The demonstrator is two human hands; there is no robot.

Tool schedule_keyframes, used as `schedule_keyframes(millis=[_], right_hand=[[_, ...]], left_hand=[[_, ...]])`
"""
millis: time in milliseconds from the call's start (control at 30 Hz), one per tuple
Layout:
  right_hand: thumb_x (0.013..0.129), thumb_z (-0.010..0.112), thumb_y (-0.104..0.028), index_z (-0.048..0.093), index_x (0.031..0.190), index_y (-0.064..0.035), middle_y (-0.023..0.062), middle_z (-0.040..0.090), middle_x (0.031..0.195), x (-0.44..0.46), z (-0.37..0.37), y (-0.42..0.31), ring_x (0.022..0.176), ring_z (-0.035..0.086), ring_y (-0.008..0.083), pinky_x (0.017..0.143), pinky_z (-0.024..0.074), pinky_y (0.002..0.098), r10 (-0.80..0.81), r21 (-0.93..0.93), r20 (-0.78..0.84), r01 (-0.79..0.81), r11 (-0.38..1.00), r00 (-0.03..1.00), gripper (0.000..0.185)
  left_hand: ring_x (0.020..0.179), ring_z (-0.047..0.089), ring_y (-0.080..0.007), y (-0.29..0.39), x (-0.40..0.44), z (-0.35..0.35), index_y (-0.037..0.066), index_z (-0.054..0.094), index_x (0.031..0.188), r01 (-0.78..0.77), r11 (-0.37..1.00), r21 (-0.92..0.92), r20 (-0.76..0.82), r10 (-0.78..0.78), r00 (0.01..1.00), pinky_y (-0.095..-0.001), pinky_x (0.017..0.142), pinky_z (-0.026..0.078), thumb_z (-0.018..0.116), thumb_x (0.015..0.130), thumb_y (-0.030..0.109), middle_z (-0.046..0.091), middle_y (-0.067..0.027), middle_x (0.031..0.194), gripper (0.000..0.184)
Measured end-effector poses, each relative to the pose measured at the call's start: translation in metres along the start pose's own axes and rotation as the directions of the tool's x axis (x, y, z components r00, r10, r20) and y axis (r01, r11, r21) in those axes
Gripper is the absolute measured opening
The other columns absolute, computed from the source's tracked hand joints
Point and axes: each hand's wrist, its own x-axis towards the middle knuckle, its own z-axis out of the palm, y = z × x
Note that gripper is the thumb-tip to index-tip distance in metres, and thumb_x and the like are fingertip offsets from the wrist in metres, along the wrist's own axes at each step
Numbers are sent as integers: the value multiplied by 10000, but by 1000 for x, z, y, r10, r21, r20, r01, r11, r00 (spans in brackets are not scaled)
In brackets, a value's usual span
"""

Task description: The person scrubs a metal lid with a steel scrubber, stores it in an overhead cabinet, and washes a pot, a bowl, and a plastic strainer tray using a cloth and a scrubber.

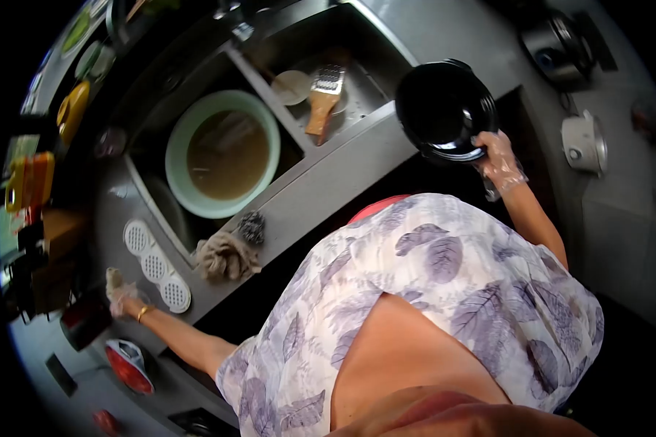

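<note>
My right hand (497, 159), in a clear plastic glove, grips the near rim of a glossy black pot (434, 109) at the right edge of the sink. The pot's dark inside faces up and nothing can be made out in it. My left hand (126, 298), also gloved, is stretched far out to the left over the counter. Its fingers are closed around something small and pale (114, 277), too small to name. Just beside it is a dark red pot (84, 320). A white rack with three perforated discs (155, 266) lies near that hand.
A double sink (299, 138) holds a pale green basin (178, 182) of murky water on the left. A grater with a wooden handle (321, 113) and a small bowl (290, 87) are on the right. A crumpled cloth (227, 258) and steel scourer (252, 227) lie at the front edge.
</note>
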Motion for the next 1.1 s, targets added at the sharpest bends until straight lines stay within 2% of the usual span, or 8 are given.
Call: schedule_keyframes(millis=[133, 233, 333, 500, 800, 867, 967, 1100], right_hand=[[616, 452, 75, 488, 962, -20, 50, 491, 716, 12, -11, -12, 587, 555, 179, 505, 561, 403, -111, -82, 65, 116, 990, 992, 361], [622, 456, 79, 499, 938, -29, 24, 499, 700, 43, -28, -29, 571, 545, 154, 481, 543, 352, -123, -143, 76, 133, 981, 990, 337], [653, 494, 57, 495, 1054, 4, -22, 450, 617, 85, -45, -45, 537, 479, 89, 463, 477, 291, -205, -179, 111, 222, 958, 972, 405], [669, 505, 45, 392, 1253, 17, -31, 465, 614, 169, -77, -74, 508, 429, 53, 456, 404, 219, -224, -242, 294, 300, 923, 929, 595], [711, 467, 74, 391, 1283, 20, 1, 563, 889, 223, -85, -109, 705, 491, 37, 666, 423, 171, -320, -163, 596, 501, 850, 736, 580], [715, 458, 83, 394, 1286, 14, -10, 563, 880, 247, -91, -101, 665, 479, 20, 644, 419, 158, -303, -192, 639, 528, 828, 707, 579], [715, 463, 78, 404, 1281, 13, -20, 563, 862, 250, -89, -100, 645, 466, 6, 631, 414, 152, -334, -245, 653, 607, 756, 679, 572], [713, 470, 66, 422, 1267, 18, -19, 567, 866, 259, -96, -115, 652, 467, 2, 634, 414, 152, -318, -140, 723, 580, 802, 614, 558]], left_hand=[[812, 618, -207, 87, -38, -55, 72, 607, 1030, -444, 889, -109, -249, 408, 878, -302, 701, 502, 679, 733, 240, 634, -54, 989, 350], [787, 608, -204, 238, -156, -69, 34, 604, 1010, -956, 272, 111, -460, 867, 193, -303, 698, 502, 667, 749, 257, 629, -78, 927, 349], [1008, 531, -218, 335, -220, -14, -21, 545, 1088, -593, 122, -796, -237, 838, 491, -330, 859, 446, 537, 836, 331, 548, -136, 1087, 433], [934, 542, -156, 514, -401, 41, -25, 454, 1212, 108, 167, -980, 194, 927, 322, -259, 819, 430, 558, 791, 314, 562, -91, 1051, 551], [871, 598, -236, 697, -541, 179, 167, 383, 1315, -459, 574, -678, 352, 802, 483, -330, 769, 494, 432, 870, 230, 589, -122, 1039, 452], [1093, 469, -362, 711, -559, 236, 46, 416, 1243, -861, 405, -308, -83, 890, 448, -435, 923, 394, 375, 870, 163, 445, -158, 1265, 393], [1019, 480, -411, 710, -574, 244, 33, 447, 1179, -575, 400, -714, 20, 832, 554, -445, 886, 405, 458, 830, 212, 488, -257, 1127, 393], [1000, 516, -365, 691, -562, 199, 88, 524, 1119, -753, 228, -617, 251, 964, 86, -421, 879, 420, 448, 846, 220, 486, -219, 1134, 313]])
